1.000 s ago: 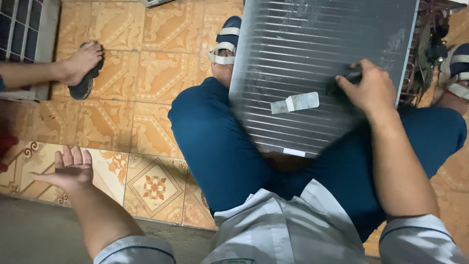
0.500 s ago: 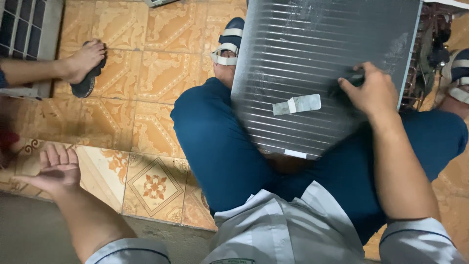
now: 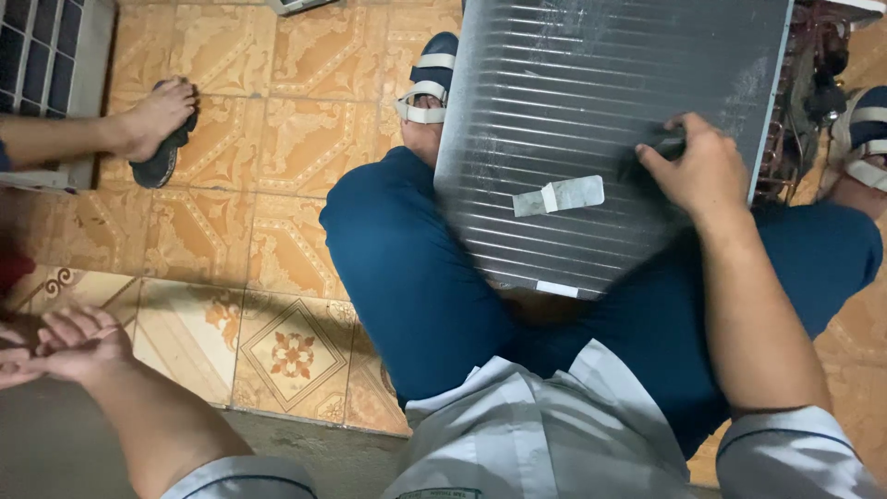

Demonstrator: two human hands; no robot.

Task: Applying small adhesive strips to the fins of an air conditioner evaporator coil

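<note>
bare tiled floor [image 3: 277,185] left (another person's foot [image 3: 152,115] beyond).

Left hand [image 3: 55,346] has swung farther out leftward.

Under my right hand [image 3: 704,171] the finned coil panel [image 3: 601,120] is dull silver-grey, ruled with fine parallel lines and smudged with dark patches, and a pale grey strip of tape [image 3: 559,196] crosses it. My trousers [image 3: 416,277] are deep blue, my shirt [image 3: 545,434] light grey, and my sandals [image 3: 430,79] navy with white straps. The floor tiles [image 3: 268,176] are orange-tan with a mottled leafy print, some with a cream diamond and a flower motif near my left hand [image 3: 65,344].
</note>
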